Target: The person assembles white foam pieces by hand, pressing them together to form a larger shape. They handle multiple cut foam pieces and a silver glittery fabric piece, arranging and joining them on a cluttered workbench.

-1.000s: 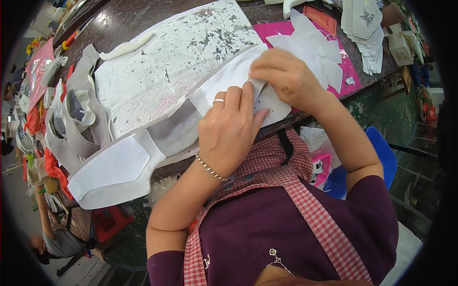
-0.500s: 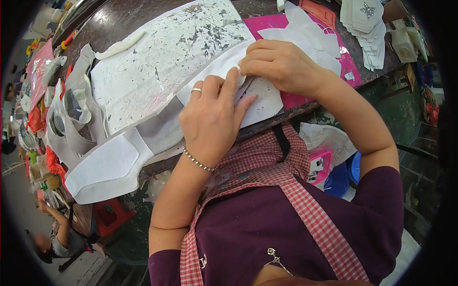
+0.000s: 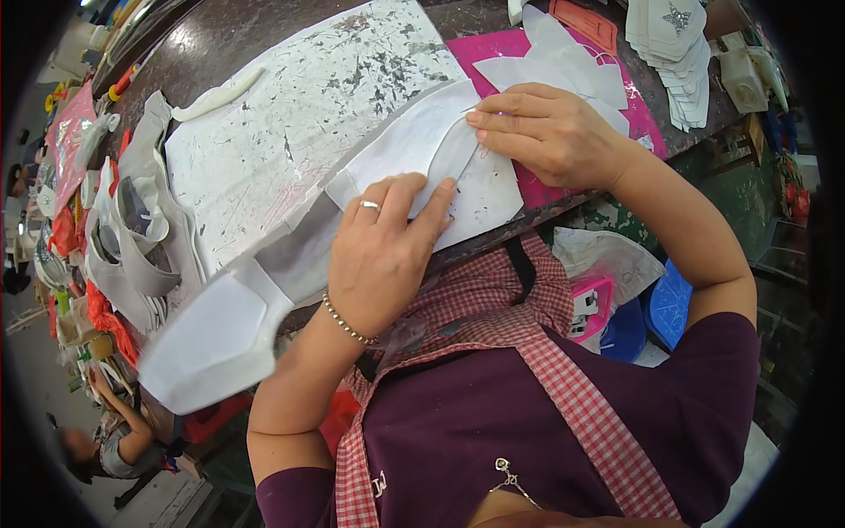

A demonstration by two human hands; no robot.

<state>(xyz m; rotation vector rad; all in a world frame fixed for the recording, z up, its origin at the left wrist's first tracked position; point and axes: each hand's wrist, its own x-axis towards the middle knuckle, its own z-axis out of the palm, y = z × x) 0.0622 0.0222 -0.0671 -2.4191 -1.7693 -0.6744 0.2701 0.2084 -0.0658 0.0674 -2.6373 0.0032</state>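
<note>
A long, pale piece of soft sheet material (image 3: 396,145) with white backing patches slants across the table edge. Its wide left end (image 3: 211,339) hangs over the edge, blurred. My left hand (image 3: 374,242), with a ring and a beaded bracelet, grips the middle of the piece, its fingers bent on top and its thumb at the near edge. Along that edge a narrow flap (image 3: 453,157) is folded over the white backing. My right hand (image 3: 554,141) pinches the far right end of this fold between thumb and fingers. What lies under the fingertips is hidden.
Beneath the work lies a paint-marked white board (image 3: 290,114), beside a pink sheet (image 3: 647,132) with white cut pieces (image 3: 572,70). Stacked pieces (image 3: 673,53) stand at the far right, grey-white parts (image 3: 145,207) at left. A co-worker (image 3: 123,440) is at lower left.
The piece's left end has swung nearer to me. My hands have moved apart: the left slid down and nearer, the right shifted right, showing the folded flap between them.
</note>
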